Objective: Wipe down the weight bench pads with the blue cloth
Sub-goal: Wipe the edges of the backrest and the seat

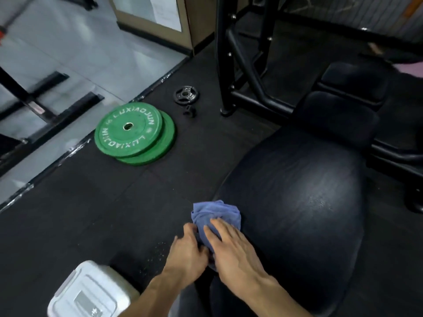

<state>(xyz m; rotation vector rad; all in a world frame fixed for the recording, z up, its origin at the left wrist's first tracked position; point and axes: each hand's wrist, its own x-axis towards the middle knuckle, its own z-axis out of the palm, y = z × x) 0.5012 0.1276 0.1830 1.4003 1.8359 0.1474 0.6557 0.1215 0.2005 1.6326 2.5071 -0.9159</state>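
Nearest, at the bottom left, a pale lidded plastic box [91,291] sits on the black rubber floor [91,213]; it is blurred, cut off by the lower edge, and what it holds cannot be made out.

Just beyond it both hands meet at the near left edge of the large bench pad [297,202]. The right hand [233,250] lies flat, fingers spread, pressing the blue cloth [217,215] onto the pad. The left hand [187,250] is curled against the cloth's near side at the pad's edge, touching the right hand; whether it actually grips the fabric cannot be told. The cloth is a crumpled, bunched lilac-blue rag, partly hidden under the right palm, its free end overhanging the pad's left edge.

The pad is dark, glossy, with a pale sheen toward its right side. A smaller pad [336,120] follows it farther back.

Farther left on the floor, two green weight plates [135,133] lie stacked, offset. Behind them lies a small black plate [185,94], beside the black rack frame [240,88].
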